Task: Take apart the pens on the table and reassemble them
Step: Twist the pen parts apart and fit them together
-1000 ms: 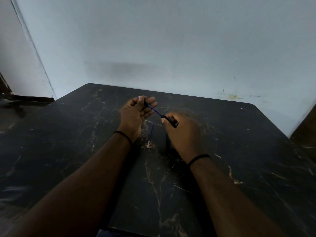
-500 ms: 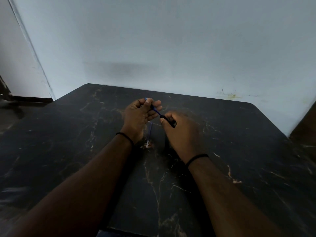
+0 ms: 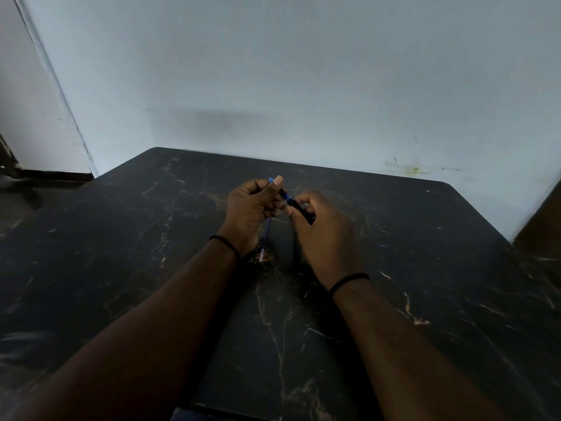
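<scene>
Wall [image 3: 303, 71]: pale, plain, behind the desk; a faint grey smudge at mid height, small yellowish marks low on the right.

Desk [image 3: 121, 253]: black with pale marble veining; it carries everything below, and its far edge meets the wall.

My forearms: both reach in from the near edge and cover much of the desk's middle; a thin black band on each wrist.

My left hand [image 3: 252, 208]: raised above the desk, fingers curled, thumb up; it grips the blue end of the pen [image 3: 287, 197], of which a short blue tip shows past the thumb.

My right hand [image 3: 321, 229]: back to the camera, fingers curled round the pen's dark part; the fingertips touch those of my left hand; how far the parts are joined I cannot tell, the knuckles stand in the way.

Refill [image 3: 265, 238]: thin, blue with a pale near end; it lies on the desk under and between my wrists, its far end hidden by my left hand.

Dark part [image 3: 294, 253]: a slim dark strip on the desk just right of the refill, close by my right wrist, hard to make out against the black top.

Against the frame of a second ago: my hands have closed together; the long blue stretch then bare between them is now almost covered; the refill lies where it lay.
</scene>
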